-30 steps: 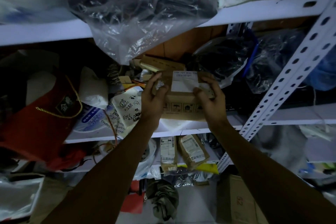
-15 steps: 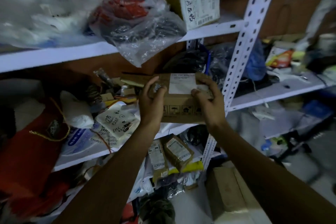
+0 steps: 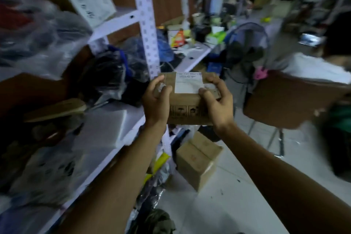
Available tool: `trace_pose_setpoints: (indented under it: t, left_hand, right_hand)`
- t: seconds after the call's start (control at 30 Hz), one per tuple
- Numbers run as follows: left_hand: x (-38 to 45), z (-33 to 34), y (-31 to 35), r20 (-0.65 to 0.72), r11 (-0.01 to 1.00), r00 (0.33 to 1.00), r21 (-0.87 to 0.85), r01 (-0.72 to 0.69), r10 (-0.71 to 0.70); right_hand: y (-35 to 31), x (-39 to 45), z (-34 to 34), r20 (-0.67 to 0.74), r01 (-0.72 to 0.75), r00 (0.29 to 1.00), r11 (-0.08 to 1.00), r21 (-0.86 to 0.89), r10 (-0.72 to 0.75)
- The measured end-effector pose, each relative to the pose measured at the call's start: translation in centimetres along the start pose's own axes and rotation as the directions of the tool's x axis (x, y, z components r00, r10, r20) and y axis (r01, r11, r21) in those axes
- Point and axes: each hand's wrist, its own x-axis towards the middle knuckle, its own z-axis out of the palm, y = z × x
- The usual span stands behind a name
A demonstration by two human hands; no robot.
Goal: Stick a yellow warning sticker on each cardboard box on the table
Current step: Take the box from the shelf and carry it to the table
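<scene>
Nearest, two bare forearms reach forward from the bottom edge. Below and between them, on the pale tiled floor (image 3: pixel 237 186), stands a taped brown cardboard carton (image 3: pixel 197 159), with open floor to its right. Farther on, the left hand (image 3: pixel 156 99) and right hand (image 3: pixel 216 100) hold a small brown cardboard box with a white label on top (image 3: pixel 187 100) in the air, clear of every shelf. Each grip is closed on one end of the box, thumbs lying on the top face and fingers wrapped around the sides. To the left runs a white perforated metal shelving rack (image 3: pixel 145 24), its shelf edge close beside the left forearm, crowded with clear plastic bags. To the right, a large brown cardboard box (image 3: pixel 288 100) stands near the right hand. Beyond, a cluttered worktop (image 3: pixel 197 51) is blurred.
</scene>
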Motion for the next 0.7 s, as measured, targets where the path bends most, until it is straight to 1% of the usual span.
trace_pose_setpoints:
  t: [0.1, 0.17, 0.27, 0.37, 0.53, 0.63, 0.7]
  left_hand:
    - [-2.0, 5.9, 1.0, 0.176, 0.998, 0.984, -0.058, 0.026, -0.016]
    - [-3.8, 9.9, 1.9, 0.263, 0.996, 0.964, -0.074, 0.042, -0.021]
    - [-6.9, 15.6, 3.1, 0.361, 0.993, 0.932, -0.102, 0.054, -0.014]
    - [-10.8, 20.7, 3.7, 0.433, 0.993, 0.901, -0.117, 0.022, 0.031]
    - [-18.0, 28.3, 4.6, 0.582, 0.987, 0.812, -0.151, 0.062, 0.038]
    - [-22.7, 32.7, 5.3, 0.641, 0.978, 0.767, -0.182, 0.097, 0.043]
    - [-25.7, 35.4, 5.7, 0.671, 0.980, 0.741, -0.161, 0.115, 0.023]
  right_hand:
    - [-1.4, -0.3, -6.2, -0.148, -0.004, 0.989, 1.000, -0.027, 0.000]
    - [-2.4, -0.8, -10.3, -0.245, 0.015, 0.969, 0.999, -0.052, -0.028]
    - [-3.7, -2.2, -16.1, -0.379, 0.041, 0.922, 0.993, -0.111, -0.080]
    - [-4.4, -3.9, -21.8, -0.486, 0.028, 0.869, 0.989, -0.144, -0.095]
    - [-5.2, -7.3, -31.1, -0.614, -0.002, 0.781, 0.983, -0.183, -0.113]
    - [-5.9, -9.3, -36.7, -0.666, -0.034, 0.738, 0.978, -0.206, -0.114]
    - [-6.2, -10.4, -40.3, -0.697, -0.040, 0.706, 0.974, -0.221, -0.129]
